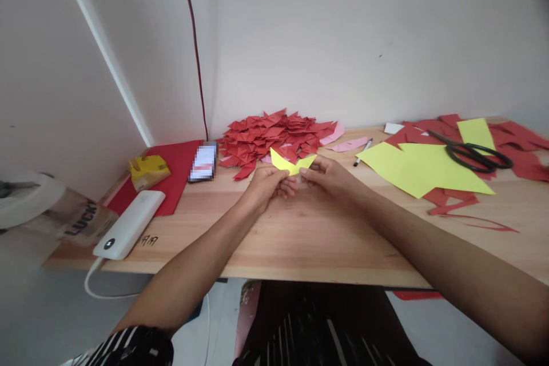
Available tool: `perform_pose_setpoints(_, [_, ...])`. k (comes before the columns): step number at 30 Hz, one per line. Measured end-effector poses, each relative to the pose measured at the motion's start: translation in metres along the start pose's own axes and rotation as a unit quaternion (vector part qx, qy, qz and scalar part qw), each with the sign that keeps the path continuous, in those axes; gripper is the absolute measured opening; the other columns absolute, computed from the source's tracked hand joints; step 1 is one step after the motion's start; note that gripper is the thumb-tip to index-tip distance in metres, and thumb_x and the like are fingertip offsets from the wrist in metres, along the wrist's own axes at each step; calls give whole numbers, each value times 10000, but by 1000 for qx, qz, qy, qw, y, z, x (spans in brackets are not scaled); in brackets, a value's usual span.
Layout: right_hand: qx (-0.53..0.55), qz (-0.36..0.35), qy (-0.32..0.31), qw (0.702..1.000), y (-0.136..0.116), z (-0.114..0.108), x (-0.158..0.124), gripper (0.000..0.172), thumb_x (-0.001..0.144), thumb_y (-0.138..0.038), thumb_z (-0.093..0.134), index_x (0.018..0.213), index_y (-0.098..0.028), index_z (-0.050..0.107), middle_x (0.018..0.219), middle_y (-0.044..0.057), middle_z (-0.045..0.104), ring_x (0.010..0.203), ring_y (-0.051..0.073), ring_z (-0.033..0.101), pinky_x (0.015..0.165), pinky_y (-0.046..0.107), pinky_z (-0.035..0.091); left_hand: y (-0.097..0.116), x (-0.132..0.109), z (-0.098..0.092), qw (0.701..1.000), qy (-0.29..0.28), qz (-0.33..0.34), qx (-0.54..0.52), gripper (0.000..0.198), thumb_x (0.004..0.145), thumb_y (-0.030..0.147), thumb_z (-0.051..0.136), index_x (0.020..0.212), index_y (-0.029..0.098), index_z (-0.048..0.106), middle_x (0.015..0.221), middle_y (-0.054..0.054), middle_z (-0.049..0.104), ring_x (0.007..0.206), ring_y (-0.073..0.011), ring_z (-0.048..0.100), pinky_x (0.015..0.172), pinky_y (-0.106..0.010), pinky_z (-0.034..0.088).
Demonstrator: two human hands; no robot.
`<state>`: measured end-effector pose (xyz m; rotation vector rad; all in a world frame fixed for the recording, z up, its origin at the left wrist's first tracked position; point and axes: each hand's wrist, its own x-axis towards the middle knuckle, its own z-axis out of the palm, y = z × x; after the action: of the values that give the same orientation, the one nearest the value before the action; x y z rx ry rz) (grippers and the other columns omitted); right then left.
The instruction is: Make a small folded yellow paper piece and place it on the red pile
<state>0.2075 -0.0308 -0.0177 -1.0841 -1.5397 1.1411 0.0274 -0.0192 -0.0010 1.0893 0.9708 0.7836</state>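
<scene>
Pinching small yellow folded paper piece (293, 163) with left hand (268, 184) and right hand (328, 178) at its lower edge; likely light, flimsy, easily creased: hold gently.

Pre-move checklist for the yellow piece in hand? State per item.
1. Left hand pinches the yellow piece: ok.
2. Right hand pinches its other end: ok.
3. Scissors lie on the yellow sheet, apart from both hands: ok.
4. Pen apart from both hands: ok.
5. Creases sharp and aligned: cannot tell.
6. Piece not touching the red folded pile behind it: cannot tell.
</scene>
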Motion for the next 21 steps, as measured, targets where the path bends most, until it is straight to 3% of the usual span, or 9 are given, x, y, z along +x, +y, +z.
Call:
perform_pose_setpoints(5, [-53,-41,-20,998,-8,4,-3,211,770,-391,672,801,-185,637,785,17,626,709,156,579,626,286,436,1,-2,4,1000,-3,8,3,226,857,156,540,671,67,631,604,-91,686,452,-103,609,444,-188,421])
perform_pose_setpoints(10, [-39,-8,21,999,-4,5,-3,212,759,-383,675,789,-193,585,709,-4,604,644,148,557,568,274,393,2,-5,8,1000,-7,12,-13,254,884,136,513,693,42,653,674,-117,709,507,-110,642,475,-191,453])
perform_pose_setpoints(21, [-36,24,23,999,-12,7,-3,263,720,-417,672,682,-179,568,670,3,594,642,147,542,576,272,398,-3,-2,8,999,-10,43,3,238,864,150,531,718,30,677,716,-139,721,531,-127,656,508,-213,490])
